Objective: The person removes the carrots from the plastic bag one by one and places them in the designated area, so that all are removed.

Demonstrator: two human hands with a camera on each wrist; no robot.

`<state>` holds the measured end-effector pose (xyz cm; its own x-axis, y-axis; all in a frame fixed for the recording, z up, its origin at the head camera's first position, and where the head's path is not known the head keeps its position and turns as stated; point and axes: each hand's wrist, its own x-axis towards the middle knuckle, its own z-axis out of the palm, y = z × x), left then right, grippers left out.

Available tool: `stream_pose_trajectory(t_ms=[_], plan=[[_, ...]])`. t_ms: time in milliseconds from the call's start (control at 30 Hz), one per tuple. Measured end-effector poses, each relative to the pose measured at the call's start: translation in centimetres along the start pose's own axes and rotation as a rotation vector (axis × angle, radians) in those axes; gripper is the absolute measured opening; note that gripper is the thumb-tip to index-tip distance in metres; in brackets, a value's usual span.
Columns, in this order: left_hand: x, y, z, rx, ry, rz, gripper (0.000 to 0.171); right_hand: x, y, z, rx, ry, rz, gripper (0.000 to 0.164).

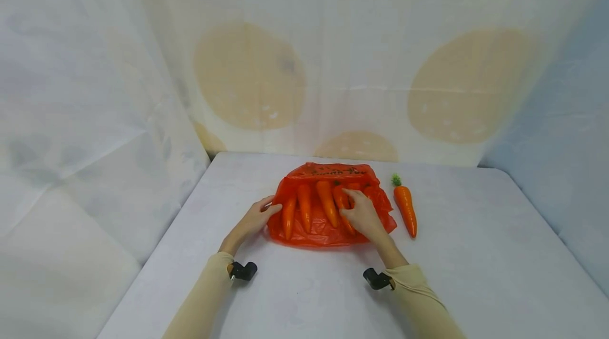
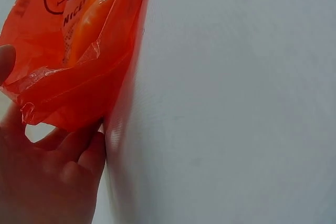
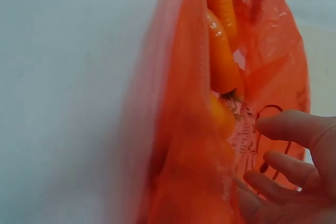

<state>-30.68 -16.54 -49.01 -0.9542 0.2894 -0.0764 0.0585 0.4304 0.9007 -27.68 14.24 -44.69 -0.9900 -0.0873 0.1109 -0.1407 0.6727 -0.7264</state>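
A red plastic bag (image 1: 319,237) lies on the table with its mouth spread, and several carrots (image 1: 305,208) show inside it. At the bag's left edge my left hand (image 1: 257,216) holds the plastic, the thumb on the inner side and the fingers beneath, as the left wrist view shows. My right hand (image 1: 365,217) reaches over the right part of the bag, near a carrot (image 1: 327,202). In the right wrist view the right hand's thumb and fingers (image 3: 291,127) are spread apart, with nothing between them. Some carrots there are partly hidden by plastic.
One loose carrot (image 1: 405,209) with a green top lies on the white table (image 1: 480,254), just right of the bag. Pale sheets with tan round spots (image 1: 249,77) hang behind the table and at its sides.
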Motion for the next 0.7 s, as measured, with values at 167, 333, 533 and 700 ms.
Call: stream_pose_trajectory(t_ms=[167,333,533,700], plan=[[0.0,-0.1,0.0,0.001,0.0,0.023,0.059,0.2,0.0,0.6,-0.029,-0.014,0.017,0.059],[0.0,-0.3,0.0,-0.013,0.0,0.043,0.057,0.4,-0.2,1.5,-0.072,-0.051,0.078,0.062],[-0.1,-0.2,0.0,-0.015,-0.002,0.038,0.057,0.1,-0.3,2.6,-0.107,-0.062,0.107,0.064],[-0.1,-0.1,-0.1,-0.015,0.002,0.024,0.058,0.2,-0.4,2.9,-0.159,-0.035,0.041,0.064]])
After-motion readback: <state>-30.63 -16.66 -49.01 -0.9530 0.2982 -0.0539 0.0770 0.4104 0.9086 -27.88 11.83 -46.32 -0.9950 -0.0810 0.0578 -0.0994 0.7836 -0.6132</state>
